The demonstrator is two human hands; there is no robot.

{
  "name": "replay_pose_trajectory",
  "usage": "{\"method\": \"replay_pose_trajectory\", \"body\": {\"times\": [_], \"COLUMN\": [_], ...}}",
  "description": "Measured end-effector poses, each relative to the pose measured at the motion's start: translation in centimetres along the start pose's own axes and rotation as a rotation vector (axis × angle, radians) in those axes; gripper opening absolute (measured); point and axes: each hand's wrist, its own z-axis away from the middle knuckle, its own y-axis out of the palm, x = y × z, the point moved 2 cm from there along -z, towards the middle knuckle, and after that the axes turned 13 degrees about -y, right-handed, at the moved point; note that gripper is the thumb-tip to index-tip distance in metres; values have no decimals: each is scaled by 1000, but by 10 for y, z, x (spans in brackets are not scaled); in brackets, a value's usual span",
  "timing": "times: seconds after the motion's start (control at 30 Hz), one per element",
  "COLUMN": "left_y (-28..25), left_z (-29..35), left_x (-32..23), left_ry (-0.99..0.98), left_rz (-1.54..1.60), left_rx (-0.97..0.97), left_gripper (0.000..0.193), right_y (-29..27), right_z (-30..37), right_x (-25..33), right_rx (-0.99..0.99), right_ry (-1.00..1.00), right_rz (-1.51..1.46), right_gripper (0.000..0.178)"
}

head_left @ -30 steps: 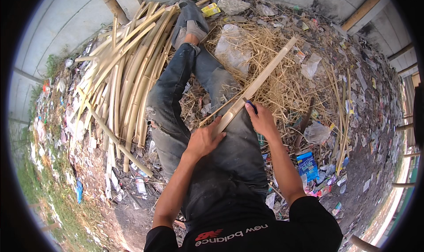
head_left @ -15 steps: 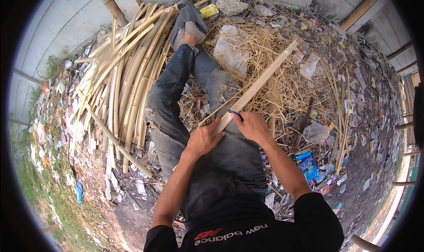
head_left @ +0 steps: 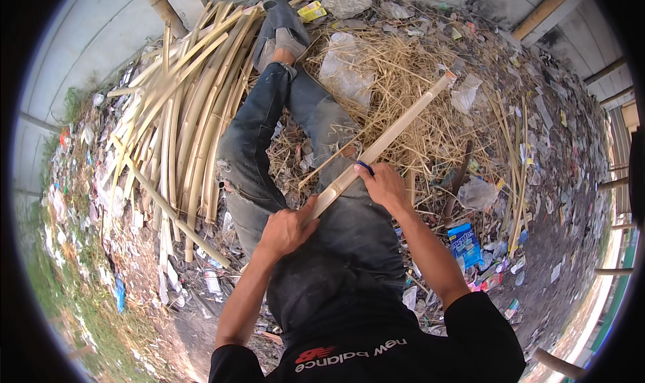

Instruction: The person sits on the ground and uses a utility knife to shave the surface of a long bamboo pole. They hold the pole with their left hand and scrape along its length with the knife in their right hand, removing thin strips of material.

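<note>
A split bamboo strip [head_left: 396,129] lies slantwise over my right thigh, its far end pointing up and right over the straw. My left hand [head_left: 287,232] is closed round its near end, close to my lap. Farther up the strip, my right hand [head_left: 384,185] is closed with the thumb and fingers at its edge. A small dark blue, curved thing [head_left: 364,168] crosses the strip at my right fingertips; I cannot make out its kind. Pale nodes show along the strip's hollowed upper face.
A heap of bamboo strips [head_left: 201,128] lies left of my outstretched legs [head_left: 259,124]. Straw shavings [head_left: 403,60] cover the ground ahead. Thin strips [head_left: 517,161] and a blue packet [head_left: 465,245] lie at right amid litter. A grey wall [head_left: 87,54] stands behind.
My left hand has moved down and left, toward my lap, with the strip's near end. The strip now shows its hollowed face. My right hand has moved slightly up relative to my left.
</note>
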Motion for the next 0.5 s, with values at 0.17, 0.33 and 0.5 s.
{"method": "replay_pose_trajectory", "body": {"times": [0.17,0.33,0.5], "left_y": [-19,-47,-38], "left_z": [63,146,181], "left_x": [33,100,141], "left_ry": [-25,-44,-157], "left_rz": [-13,81,81], "left_rx": [-1,-86,-88], "left_gripper": [62,58,61], "right_y": [-7,-51,-73], "right_z": [-9,-26,-9], "right_x": [-42,-194,-293], "right_rx": [-10,-118,-471], "right_ry": [158,466,540], "right_rz": [-7,42,-187], "right_gripper": [69,77,80]}}
